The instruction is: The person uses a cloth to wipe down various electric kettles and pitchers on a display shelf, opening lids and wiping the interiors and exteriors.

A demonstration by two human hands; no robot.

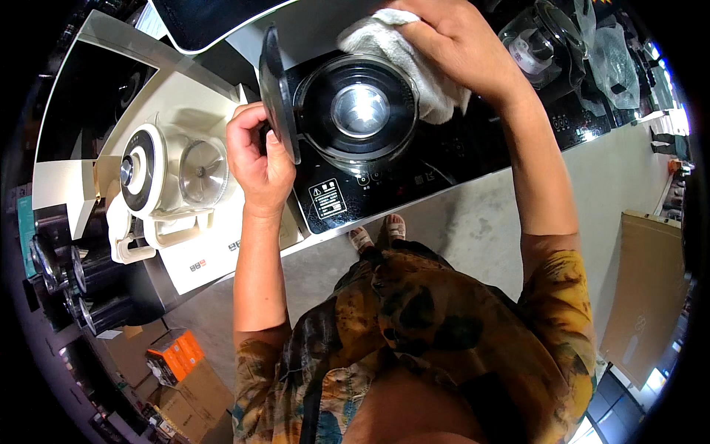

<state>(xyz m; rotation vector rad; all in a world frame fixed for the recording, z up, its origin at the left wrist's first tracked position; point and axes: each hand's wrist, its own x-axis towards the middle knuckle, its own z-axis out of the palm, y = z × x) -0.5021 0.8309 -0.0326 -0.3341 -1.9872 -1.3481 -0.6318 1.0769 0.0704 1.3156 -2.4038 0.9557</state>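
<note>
A glass kettle with a black rim stands on a black glass appliance top, its round metal bottom showing through the mouth. Its dark lid is raised on the left side. My left hand is closed around the lid or the handle behind it; which of the two cannot be told. My right hand grips a white cloth, which lies against the kettle's upper right side.
On the left, a white kettle rests on its side on a white surface. Another glass kettle and clear plastic wrap are at the upper right. Cartons stand on the floor at lower left, and a large cardboard panel at right.
</note>
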